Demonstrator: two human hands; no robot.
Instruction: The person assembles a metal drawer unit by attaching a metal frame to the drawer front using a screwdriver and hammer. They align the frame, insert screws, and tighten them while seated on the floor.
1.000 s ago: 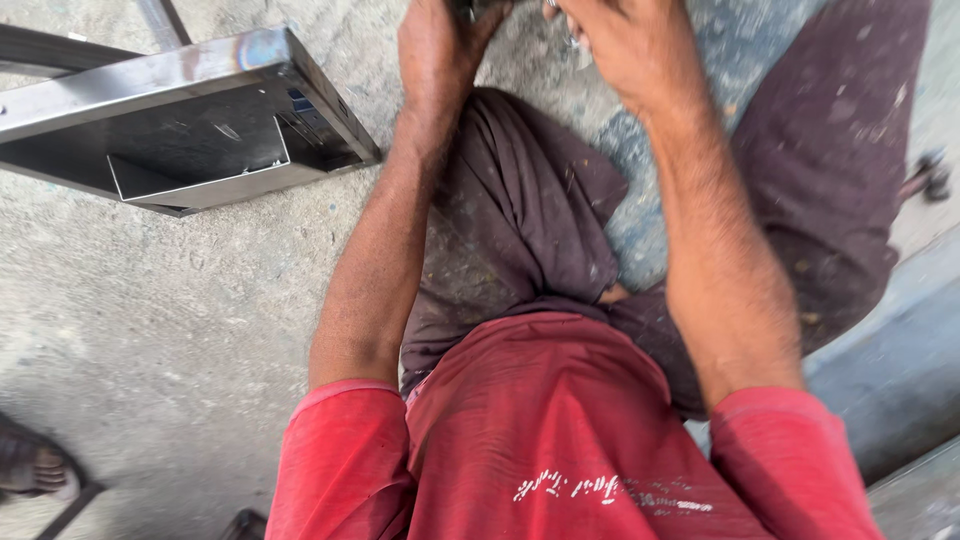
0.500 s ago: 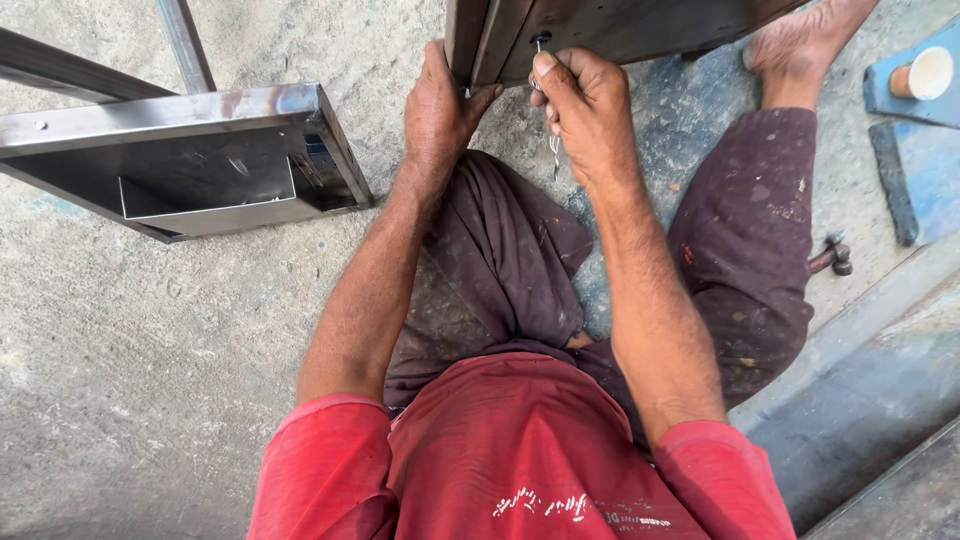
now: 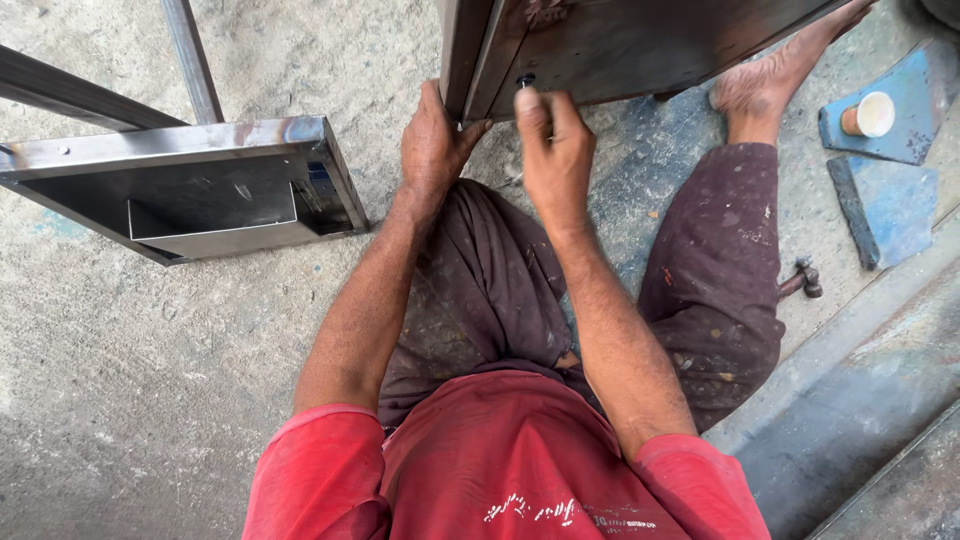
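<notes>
**Between the knees, both hands on a steel door frame**

Just beyond the person's bent knees stands a dark sheet-steel panel with a folded frame edge [image 3: 600, 45], upright on the concrete floor [image 3: 130, 400], its lower part filling the top of the view. The left hand [image 3: 432, 140] wraps the narrow folded edge, thumb on the near side and fingers hooked behind it, closed firmly on the metal. The right hand [image 3: 552, 150] sits just beside it, fingertips pinched narrow around a small dark bolt or pin [image 3: 524, 82] at a hole in the panel face; what exactly the fingers pinch is too small to tell.

The panel looks heavy and fully rigid, with bare, slightly rusty surfaces that should give good friction but carry sharp folded edges. The folded rim, where the left hand already is, seems the soundest place to hold: it offers a lip to hook and lets the floor bear the weight. The small fastener is light and easily dropped, so a fingertip pinch suits it.

Left of the left hand, well apart, lies a shallow grey steel box frame [image 3: 200, 190] open side up, with two steel bars [image 3: 190, 60] running behind it. Right of the right hand the person's bare foot [image 3: 760, 90] rests against the panel's base. Farther right lie two blue stone blocks [image 3: 885, 205], the upper one carrying a paper cup [image 3: 870, 113], and a small hammer [image 3: 802, 278] lies beside the right knee.
</notes>
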